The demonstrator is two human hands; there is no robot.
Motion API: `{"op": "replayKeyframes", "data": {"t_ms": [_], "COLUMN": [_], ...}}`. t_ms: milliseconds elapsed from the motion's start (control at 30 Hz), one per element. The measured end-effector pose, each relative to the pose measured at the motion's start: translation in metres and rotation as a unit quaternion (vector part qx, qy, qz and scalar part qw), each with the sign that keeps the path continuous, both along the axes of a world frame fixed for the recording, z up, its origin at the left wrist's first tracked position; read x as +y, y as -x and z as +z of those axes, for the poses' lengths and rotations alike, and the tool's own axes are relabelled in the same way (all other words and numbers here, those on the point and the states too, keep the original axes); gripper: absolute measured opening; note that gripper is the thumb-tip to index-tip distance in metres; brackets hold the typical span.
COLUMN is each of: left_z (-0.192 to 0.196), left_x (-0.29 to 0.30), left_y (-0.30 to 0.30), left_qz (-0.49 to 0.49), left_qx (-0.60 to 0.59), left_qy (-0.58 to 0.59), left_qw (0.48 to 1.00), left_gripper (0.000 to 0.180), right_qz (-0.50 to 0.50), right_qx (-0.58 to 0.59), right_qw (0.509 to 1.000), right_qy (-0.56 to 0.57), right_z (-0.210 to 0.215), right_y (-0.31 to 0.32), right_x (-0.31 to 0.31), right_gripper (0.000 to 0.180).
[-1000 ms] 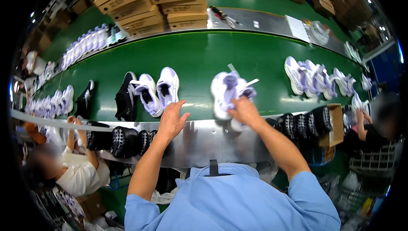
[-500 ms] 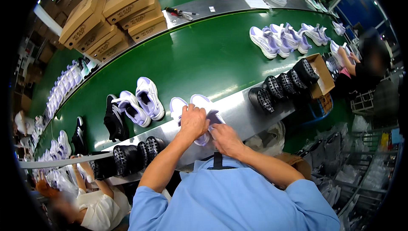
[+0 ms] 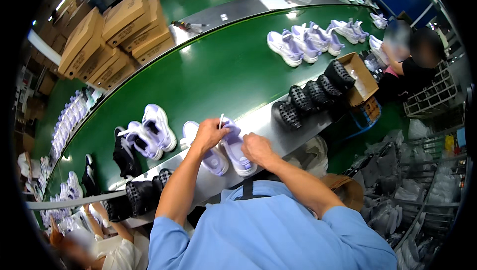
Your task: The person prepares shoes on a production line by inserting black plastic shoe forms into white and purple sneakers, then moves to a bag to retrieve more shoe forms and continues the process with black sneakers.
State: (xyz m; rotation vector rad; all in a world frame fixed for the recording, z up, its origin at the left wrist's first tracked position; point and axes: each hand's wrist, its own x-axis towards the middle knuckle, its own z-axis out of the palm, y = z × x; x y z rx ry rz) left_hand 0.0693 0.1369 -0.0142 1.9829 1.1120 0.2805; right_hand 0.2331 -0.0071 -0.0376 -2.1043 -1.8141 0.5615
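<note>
Since the earlier frame both hands have drawn the lilac-and-white shoe pair (image 3: 223,151) onto the steel desk edge (image 3: 298,128), left hand (image 3: 211,133) grasping the toes' far end, right hand (image 3: 256,150) gripping the nearer shoe's side, long axes pointing away.

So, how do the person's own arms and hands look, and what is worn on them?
Both forearms are bare. The left hand and right hand wear no gloves. Short light blue sleeves of a collared shirt cover the upper arms. I see no watch or rings.
</note>
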Motion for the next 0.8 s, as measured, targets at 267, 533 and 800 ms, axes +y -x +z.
{"op": "replayKeyframes", "data": {"t_ms": [267, 533, 800], "left_z": [-0.021, -0.017, -0.017], "left_x": [-0.023, -0.026, -0.028], "left_y": [0.006, -0.002, -0.003], "left_qz": [0.084, 0.116, 0.126], "left_qx": [-0.015, -0.058, -0.074], "left_qy": [-0.045, 0.024, 0.047], "left_qw": [0.995, 0.991, 0.988], "left_gripper": [0.025, 0.020, 0.023], "right_qz": [-0.042, -0.357, -0.249], "right_qx": [0.020, -0.237, -0.289], "right_qw": [0.965, 0.903, 0.923], "right_qy": [-0.257, 0.019, 0.049], "right_z": [0.075, 0.062, 0.026], "right_y": [-0.082, -0.331, -0.376], "right_x": [-0.032, -0.049, -0.051], "right_gripper": [0.035, 0.065, 0.049]}}
